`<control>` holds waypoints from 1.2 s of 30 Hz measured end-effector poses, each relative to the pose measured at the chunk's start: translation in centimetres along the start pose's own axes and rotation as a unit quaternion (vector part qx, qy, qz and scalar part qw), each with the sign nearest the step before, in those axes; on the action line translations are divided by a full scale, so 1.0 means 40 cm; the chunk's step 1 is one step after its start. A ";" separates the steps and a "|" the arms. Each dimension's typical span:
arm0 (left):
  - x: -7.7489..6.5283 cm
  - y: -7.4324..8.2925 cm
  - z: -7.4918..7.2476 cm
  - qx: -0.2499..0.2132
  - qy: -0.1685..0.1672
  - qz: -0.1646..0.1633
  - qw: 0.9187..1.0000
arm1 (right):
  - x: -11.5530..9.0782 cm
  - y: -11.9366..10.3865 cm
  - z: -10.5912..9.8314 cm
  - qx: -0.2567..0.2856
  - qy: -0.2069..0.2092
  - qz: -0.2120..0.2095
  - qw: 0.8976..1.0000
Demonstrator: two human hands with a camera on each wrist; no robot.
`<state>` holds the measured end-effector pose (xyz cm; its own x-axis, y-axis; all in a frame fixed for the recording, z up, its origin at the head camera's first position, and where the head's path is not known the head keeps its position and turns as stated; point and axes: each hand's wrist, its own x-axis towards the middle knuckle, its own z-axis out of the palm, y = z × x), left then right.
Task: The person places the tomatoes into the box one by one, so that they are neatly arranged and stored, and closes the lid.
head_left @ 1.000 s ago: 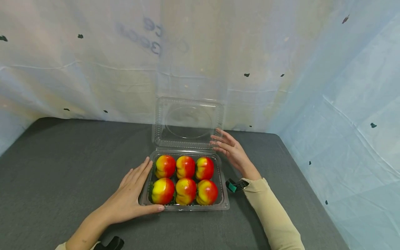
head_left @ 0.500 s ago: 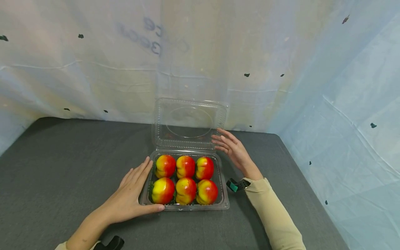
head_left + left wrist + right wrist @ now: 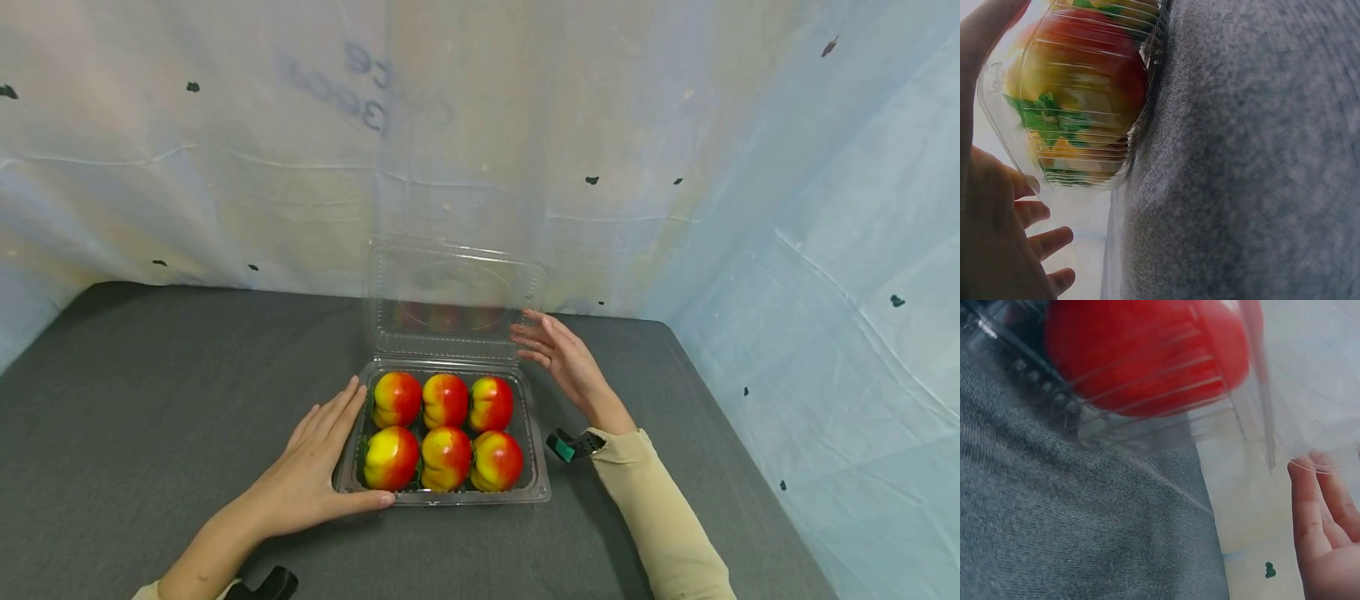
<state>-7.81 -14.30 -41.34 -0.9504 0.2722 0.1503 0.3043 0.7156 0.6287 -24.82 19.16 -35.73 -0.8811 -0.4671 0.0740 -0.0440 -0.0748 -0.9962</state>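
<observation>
A clear plastic clamshell box sits on the table with its hinged lid raised at the back. Inside lie several red-and-yellow, lobed fruits in two rows; green leaves show on them in the left wrist view. My left hand rests against the box's left side, fingers straight, thumb along the front rim. At the lid's right edge is my right hand, its fingers extended and loosely bent. In the right wrist view its fingertips touch the clear lid from outside.
The dark grey table extends on both sides of the box. Behind it hangs a pale sheet with dark spots and blue writing. Another bluish sheet closes off the right side.
The lid has tilted slightly forward over the box, and reflections of the fruits now show in it. My right hand has shifted a little to the right with it. My left hand stays put.
</observation>
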 end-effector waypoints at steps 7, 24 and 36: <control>0.000 0.000 0.000 0.001 0.000 0.001 1.000 | 0.001 0.000 -0.003 0.007 0.000 -0.003 1.000; -0.002 0.000 -0.001 -0.008 0.001 0.006 1.000 | -0.004 -0.007 -0.006 0.003 -0.009 -0.015 1.000; 0.000 0.002 -0.001 -0.006 0.002 0.004 1.000 | -0.006 -0.014 -0.008 0.007 -0.028 -0.043 0.999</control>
<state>-7.80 -14.27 -41.25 -0.9481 0.2754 0.1588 0.3116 0.7056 0.6364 -24.73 19.61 -35.22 -0.8470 -0.5065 0.1615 -0.1111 -0.1285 -0.9855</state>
